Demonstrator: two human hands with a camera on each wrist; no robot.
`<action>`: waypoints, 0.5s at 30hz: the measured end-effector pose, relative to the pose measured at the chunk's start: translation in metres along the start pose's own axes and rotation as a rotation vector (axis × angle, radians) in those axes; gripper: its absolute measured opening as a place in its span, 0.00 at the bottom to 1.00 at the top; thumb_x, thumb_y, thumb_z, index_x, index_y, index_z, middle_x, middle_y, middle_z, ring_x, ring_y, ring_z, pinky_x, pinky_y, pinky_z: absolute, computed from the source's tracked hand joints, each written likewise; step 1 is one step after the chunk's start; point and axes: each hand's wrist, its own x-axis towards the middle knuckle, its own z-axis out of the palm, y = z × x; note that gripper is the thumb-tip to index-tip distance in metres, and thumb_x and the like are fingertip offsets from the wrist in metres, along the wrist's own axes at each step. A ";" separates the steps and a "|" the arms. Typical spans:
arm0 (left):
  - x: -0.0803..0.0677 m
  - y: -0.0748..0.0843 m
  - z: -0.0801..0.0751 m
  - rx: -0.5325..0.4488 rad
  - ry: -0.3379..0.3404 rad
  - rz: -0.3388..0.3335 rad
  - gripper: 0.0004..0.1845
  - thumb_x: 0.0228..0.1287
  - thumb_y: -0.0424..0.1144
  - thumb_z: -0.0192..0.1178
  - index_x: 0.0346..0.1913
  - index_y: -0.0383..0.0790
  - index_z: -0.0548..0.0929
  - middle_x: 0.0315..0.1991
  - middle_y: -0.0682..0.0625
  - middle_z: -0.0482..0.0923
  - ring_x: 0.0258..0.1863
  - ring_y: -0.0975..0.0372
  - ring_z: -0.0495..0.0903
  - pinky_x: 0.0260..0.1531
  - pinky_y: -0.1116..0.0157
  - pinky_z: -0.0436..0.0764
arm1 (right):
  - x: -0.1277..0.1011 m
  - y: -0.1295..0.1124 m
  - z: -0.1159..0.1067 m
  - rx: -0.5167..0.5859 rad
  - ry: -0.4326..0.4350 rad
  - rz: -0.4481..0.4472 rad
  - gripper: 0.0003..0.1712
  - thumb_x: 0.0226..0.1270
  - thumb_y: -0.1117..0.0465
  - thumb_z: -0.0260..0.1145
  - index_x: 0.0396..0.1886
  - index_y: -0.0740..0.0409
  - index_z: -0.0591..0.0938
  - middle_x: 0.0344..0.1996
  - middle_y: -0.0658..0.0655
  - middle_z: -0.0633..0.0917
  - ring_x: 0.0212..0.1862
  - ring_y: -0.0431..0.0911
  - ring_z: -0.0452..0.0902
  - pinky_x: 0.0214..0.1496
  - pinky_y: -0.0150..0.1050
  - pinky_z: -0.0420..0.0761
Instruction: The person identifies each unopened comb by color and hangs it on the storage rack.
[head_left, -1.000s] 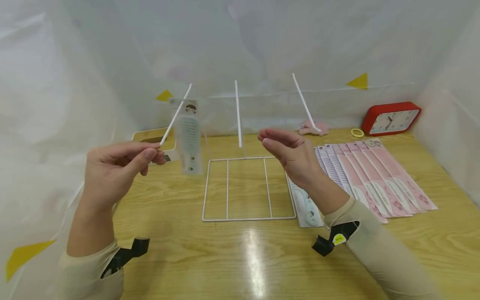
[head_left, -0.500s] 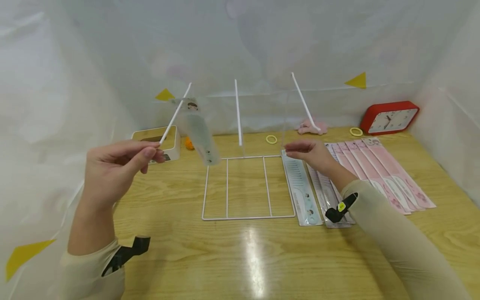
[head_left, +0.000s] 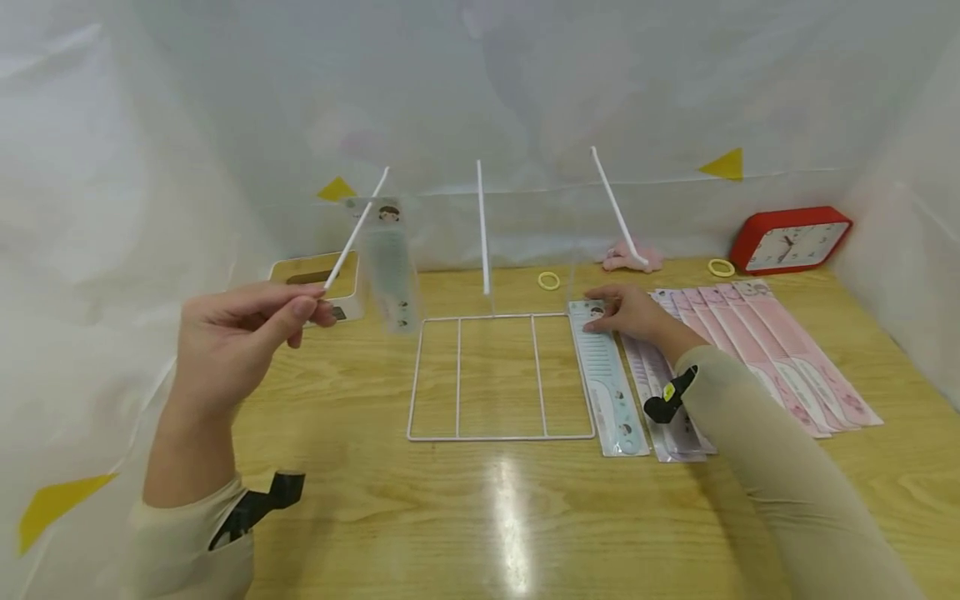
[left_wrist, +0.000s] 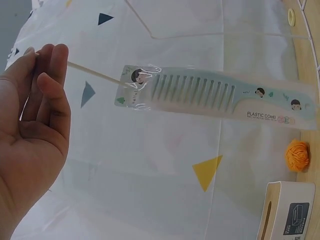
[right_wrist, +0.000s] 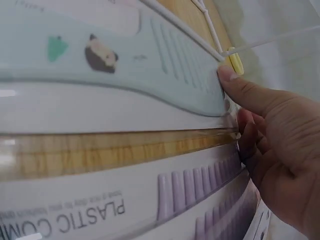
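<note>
A white wire rack (head_left: 498,435) stands on the wooden table with three slanted rods. My left hand (head_left: 240,333) pinches the tip of the left rod (head_left: 358,227), raised above the table. A pale green comb in a clear pack (head_left: 387,260) hangs on that rod; in the left wrist view this hanging comb (left_wrist: 215,95) sits just beyond my left hand (left_wrist: 35,125). My right hand (head_left: 628,313) lies low on the table, at the top end of a second green comb pack (head_left: 611,392) beside the rack. In the right wrist view the thumb (right_wrist: 235,82) touches that pack's end (right_wrist: 150,60) with the fingers curled beside it.
Purple and pink comb packs (head_left: 772,350) lie in a row to the right. A red clock (head_left: 791,239), two yellow rings (head_left: 549,280), (head_left: 722,267) and a pink item (head_left: 630,257) sit at the back. A white box (head_left: 318,283) stands behind my left hand. Translucent sheeting walls the table.
My right hand has dropped from mid-air near the rack down onto the green comb pack on the table. The hanging comb swung on its rod and has steadied. The left hand stayed put.
</note>
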 end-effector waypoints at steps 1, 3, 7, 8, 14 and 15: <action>0.000 0.000 0.000 0.006 -0.002 0.004 0.07 0.61 0.15 0.59 0.40 0.15 0.84 0.31 0.43 0.89 0.25 0.62 0.81 0.26 0.71 0.76 | 0.001 -0.001 0.000 -0.024 -0.002 0.002 0.39 0.56 0.55 0.79 0.67 0.60 0.77 0.36 0.62 0.87 0.29 0.44 0.73 0.32 0.37 0.72; 0.000 0.001 0.000 0.015 -0.004 0.016 0.07 0.61 0.15 0.59 0.40 0.15 0.85 0.31 0.44 0.89 0.26 0.62 0.82 0.26 0.71 0.76 | 0.004 -0.002 -0.001 -0.065 -0.007 0.008 0.40 0.55 0.54 0.79 0.67 0.61 0.76 0.46 0.65 0.86 0.31 0.47 0.72 0.35 0.38 0.70; 0.002 0.001 0.002 0.024 -0.012 0.030 0.06 0.61 0.16 0.61 0.40 0.16 0.85 0.32 0.45 0.90 0.30 0.61 0.87 0.26 0.72 0.77 | 0.007 -0.005 -0.002 -0.124 -0.028 0.003 0.40 0.56 0.54 0.79 0.66 0.63 0.76 0.49 0.67 0.83 0.34 0.49 0.68 0.38 0.39 0.67; 0.002 0.001 0.002 0.028 -0.012 0.029 0.06 0.61 0.17 0.61 0.40 0.16 0.85 0.33 0.45 0.90 0.31 0.61 0.87 0.26 0.71 0.77 | 0.008 -0.006 -0.002 -0.124 -0.035 0.003 0.40 0.56 0.54 0.79 0.67 0.63 0.76 0.43 0.66 0.84 0.33 0.49 0.67 0.37 0.39 0.67; 0.003 0.001 0.005 0.046 -0.002 0.016 0.06 0.62 0.18 0.61 0.40 0.15 0.84 0.33 0.45 0.90 0.31 0.60 0.88 0.26 0.71 0.76 | 0.012 -0.005 0.000 -0.099 -0.008 -0.014 0.35 0.57 0.55 0.79 0.62 0.63 0.80 0.22 0.56 0.77 0.26 0.46 0.65 0.29 0.39 0.67; 0.003 0.001 0.005 0.046 0.002 0.011 0.06 0.62 0.18 0.61 0.40 0.15 0.84 0.33 0.45 0.90 0.32 0.60 0.88 0.26 0.71 0.77 | 0.012 -0.005 0.000 -0.098 0.010 -0.018 0.32 0.58 0.55 0.78 0.60 0.64 0.81 0.25 0.58 0.80 0.27 0.47 0.67 0.30 0.39 0.68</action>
